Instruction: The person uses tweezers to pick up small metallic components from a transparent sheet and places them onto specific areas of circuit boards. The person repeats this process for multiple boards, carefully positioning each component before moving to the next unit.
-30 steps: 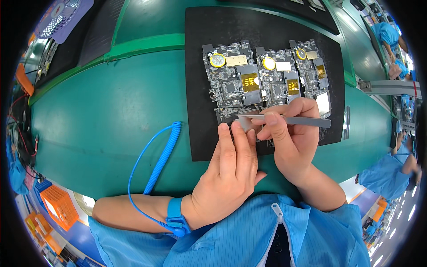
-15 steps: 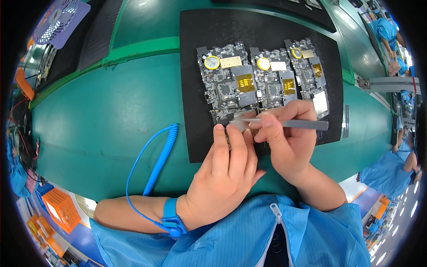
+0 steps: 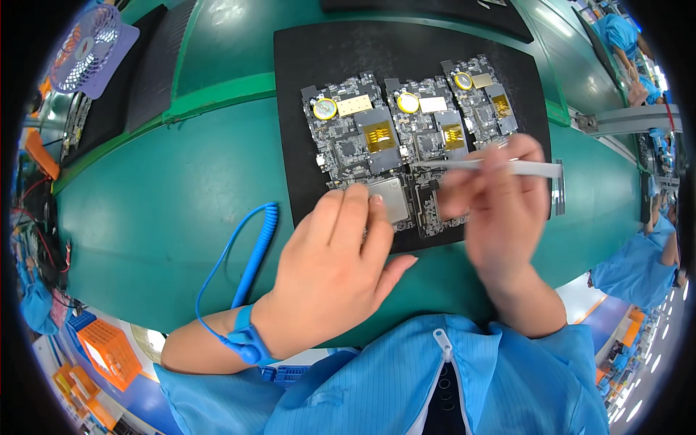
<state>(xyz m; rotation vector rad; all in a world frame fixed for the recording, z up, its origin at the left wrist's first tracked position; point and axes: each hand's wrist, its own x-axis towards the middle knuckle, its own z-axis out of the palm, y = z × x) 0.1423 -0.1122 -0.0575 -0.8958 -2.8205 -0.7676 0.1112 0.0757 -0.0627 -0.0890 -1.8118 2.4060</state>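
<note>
Tweezers (image 3: 535, 169) pinched in my right hand (image 3: 502, 199).
I watch my left hand (image 3: 330, 254), loosely open, gripping nothing, touching the silver plate (image 3: 394, 199).

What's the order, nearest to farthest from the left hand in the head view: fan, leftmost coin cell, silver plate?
From the left hand:
1. Silver plate: right at the fingertips.
2. Leftmost coin cell: beyond the fingers, slightly left of the fingertips.
3. Fan: far off, upper left.
</note>
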